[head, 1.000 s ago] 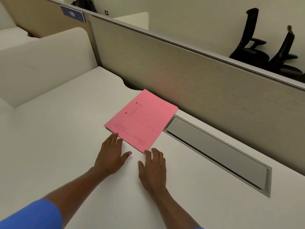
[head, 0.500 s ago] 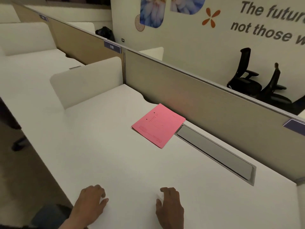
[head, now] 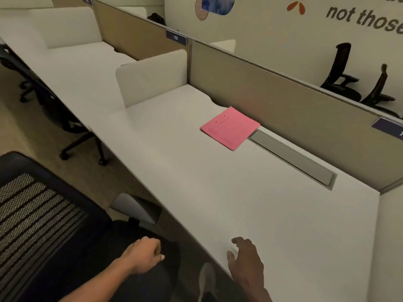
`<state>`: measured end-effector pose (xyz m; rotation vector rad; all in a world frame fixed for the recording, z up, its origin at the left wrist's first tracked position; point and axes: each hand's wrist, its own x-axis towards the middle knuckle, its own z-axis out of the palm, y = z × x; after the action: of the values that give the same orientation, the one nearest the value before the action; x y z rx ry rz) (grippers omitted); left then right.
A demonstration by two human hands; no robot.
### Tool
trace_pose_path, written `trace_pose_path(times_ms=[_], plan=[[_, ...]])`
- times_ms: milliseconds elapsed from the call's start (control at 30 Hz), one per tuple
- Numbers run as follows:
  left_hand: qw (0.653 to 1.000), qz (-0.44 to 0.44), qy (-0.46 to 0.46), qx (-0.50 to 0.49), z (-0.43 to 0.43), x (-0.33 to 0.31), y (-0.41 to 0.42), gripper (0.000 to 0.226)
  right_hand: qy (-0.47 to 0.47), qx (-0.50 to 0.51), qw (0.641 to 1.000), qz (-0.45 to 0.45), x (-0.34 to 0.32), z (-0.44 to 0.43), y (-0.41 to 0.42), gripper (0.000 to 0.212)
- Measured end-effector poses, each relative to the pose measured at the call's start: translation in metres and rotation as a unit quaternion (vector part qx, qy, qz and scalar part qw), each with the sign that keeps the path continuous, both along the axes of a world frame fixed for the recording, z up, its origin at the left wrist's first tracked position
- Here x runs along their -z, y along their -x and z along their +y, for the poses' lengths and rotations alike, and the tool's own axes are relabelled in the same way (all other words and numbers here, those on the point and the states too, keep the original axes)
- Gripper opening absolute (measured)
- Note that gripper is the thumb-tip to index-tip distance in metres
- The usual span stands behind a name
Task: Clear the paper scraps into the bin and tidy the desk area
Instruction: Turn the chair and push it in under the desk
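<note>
A pink folder (head: 230,127) lies flat at the back of the white desk (head: 250,203), beside the partition. My right hand (head: 245,261) rests flat on the desk's near edge, fingers apart, holding nothing. My left hand (head: 145,256) hangs off the desk over my dark trousers, fingers curled in with nothing visible in them. Both hands are far from the folder. No paper scraps are in view. A grey box-like object (head: 136,207) sits on the floor under the desk edge; I cannot tell whether it is the bin.
A grey cable-tray lid (head: 292,158) is set into the desk right of the folder. A beige partition (head: 283,99) backs the desk, and a white divider (head: 152,77) stands at its left. A mesh office chair (head: 32,214) is at lower left, another chair (head: 72,118) further back.
I have pulled back from the desk. Both hands left the folder's near edge; my left hand dropped off the desk and curled, my right hand slid back to the near edge. The folder stayed put.
</note>
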<state>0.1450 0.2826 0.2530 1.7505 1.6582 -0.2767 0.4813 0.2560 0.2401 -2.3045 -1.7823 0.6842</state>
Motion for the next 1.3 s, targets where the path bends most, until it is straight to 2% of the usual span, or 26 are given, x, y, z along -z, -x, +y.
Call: trace_pose_path(times_ms=[200,433,800,1033,1300], plan=[[0.999,-0.002,0.044,-0.017,-0.081,0.001,0.008,0.023,0.031,-0.028,0.999,-0.007,0.009,-0.081,-0.003,0.019],[0.995,0.000,0.054,-0.084,-0.159,0.006,0.004,0.021,0.078,-0.120,0.989,-0.023,0.014,-0.144,-0.014,0.028],[0.980,-0.015,0.060,-0.191,-0.314,0.014,-0.028,0.027,0.144,-0.206,0.968,0.000,0.022,-0.244,-0.030,0.016],[0.970,-0.001,0.083,-0.227,-0.408,0.027,-0.019,0.030,0.190,-0.270,0.944,-0.020,0.046,-0.303,-0.016,0.044],[0.952,-0.011,0.095,-0.292,-0.469,0.028,0.023,0.031,0.226,-0.311,0.923,-0.013,0.047,-0.350,0.034,0.039]])
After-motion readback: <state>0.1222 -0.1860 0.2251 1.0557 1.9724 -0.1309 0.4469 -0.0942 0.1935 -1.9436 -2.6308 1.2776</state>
